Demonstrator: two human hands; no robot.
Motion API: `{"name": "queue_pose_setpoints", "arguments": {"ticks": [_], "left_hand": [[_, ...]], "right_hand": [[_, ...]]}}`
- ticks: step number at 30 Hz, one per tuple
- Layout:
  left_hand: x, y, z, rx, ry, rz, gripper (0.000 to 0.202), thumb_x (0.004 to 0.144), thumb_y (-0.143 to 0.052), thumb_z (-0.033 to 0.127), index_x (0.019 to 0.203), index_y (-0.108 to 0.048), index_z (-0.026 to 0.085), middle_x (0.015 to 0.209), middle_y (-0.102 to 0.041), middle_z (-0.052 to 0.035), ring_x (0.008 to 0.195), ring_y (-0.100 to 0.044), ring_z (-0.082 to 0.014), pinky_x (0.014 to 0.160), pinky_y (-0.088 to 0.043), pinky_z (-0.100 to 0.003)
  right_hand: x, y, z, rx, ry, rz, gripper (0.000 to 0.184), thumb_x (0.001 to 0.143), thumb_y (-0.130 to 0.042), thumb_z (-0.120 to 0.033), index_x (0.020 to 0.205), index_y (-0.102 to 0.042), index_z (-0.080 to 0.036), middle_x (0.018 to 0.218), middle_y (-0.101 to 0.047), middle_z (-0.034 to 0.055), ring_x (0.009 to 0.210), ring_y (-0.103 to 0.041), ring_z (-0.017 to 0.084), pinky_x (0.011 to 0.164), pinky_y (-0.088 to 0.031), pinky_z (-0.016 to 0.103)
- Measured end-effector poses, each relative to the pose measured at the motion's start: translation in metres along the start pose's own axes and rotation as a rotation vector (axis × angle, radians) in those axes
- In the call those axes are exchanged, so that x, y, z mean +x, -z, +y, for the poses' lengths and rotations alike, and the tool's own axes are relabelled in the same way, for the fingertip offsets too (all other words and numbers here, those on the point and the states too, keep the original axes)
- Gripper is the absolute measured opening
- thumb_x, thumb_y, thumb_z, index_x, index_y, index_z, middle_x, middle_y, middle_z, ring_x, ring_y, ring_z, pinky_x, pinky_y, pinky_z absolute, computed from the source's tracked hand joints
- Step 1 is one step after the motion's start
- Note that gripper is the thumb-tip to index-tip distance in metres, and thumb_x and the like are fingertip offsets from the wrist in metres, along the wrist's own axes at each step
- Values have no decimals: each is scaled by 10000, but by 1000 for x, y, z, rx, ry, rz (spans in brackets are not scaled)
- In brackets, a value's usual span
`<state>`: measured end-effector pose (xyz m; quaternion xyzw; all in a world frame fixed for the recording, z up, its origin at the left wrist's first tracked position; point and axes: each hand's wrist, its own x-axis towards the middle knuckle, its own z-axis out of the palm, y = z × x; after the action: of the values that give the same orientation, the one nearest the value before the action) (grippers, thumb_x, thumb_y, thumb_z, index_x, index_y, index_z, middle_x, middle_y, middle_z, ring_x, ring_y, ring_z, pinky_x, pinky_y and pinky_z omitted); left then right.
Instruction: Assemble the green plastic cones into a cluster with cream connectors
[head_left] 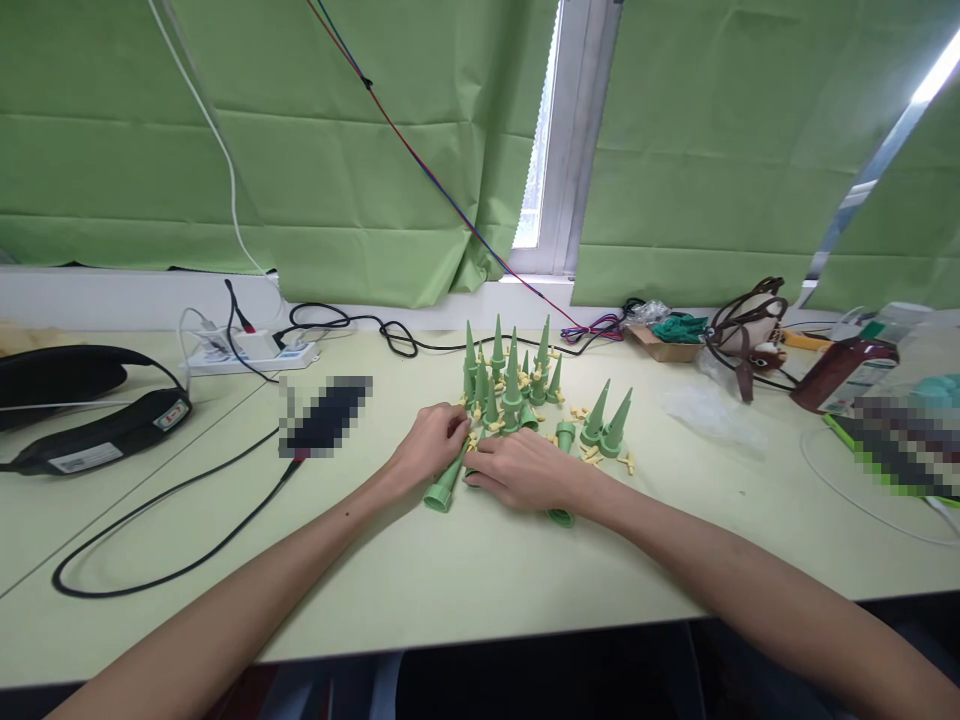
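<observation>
My left hand (435, 438) is closed, its fingertips curled near small yellow plastic valves; whatever it pinches is hidden. Just below it a green hollow plastic spike (442, 488) lies with its wide end toward me. My right hand (525, 468) is closed too, its fingers bent down beside the left; a bit of green shows under them, but what they hold cannot be made out. Another green spike (561, 518) pokes out under the right wrist. Beyond both hands stands a cluster of upright green spikes (512, 375) with several yellow valves (590, 455) scattered around it.
To the left lie a pixelated phone (326, 415) with a black cable, a black neckband device (105, 430) and a white power strip (247, 355). At right are a clear plastic bag (712, 415), a cardboard box (664, 343) and a dark red bottle (847, 372).
</observation>
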<state>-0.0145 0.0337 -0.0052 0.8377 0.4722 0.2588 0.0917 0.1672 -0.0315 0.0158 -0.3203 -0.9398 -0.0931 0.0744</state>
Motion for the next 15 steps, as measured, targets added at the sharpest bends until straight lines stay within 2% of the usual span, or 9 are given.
{"name": "queue_pose_setpoints", "arguments": {"ticks": [9,11,15], "left_hand": [[0,3,-4,78,34,30,323,916,-445,327,691,-625,181,728,-650,-69,650,-549,-188,586,-326,-292],[0,7,-4,149,71,44,352,930,-434,363,697,-628,184,737,-654,-83,656,-556,-202,565,-295,-294],[0,13,-4,254,176,26,441,961,-378,423,677,-622,191,639,-628,-96,611,-560,-229,543,-251,-300]], "right_hand": [[-10,-1,1,-29,44,272,317,1056,-318,-299,905,-557,-155,768,-572,32,572,-458,124,506,-184,287],[-12,0,2,-23,46,345,314,1056,-316,-288,919,-565,-154,752,-562,26,572,-455,122,499,-193,283],[-16,2,7,-23,23,447,316,1056,-315,-275,941,-582,-152,719,-555,23,575,-459,122,498,-222,282]]}}
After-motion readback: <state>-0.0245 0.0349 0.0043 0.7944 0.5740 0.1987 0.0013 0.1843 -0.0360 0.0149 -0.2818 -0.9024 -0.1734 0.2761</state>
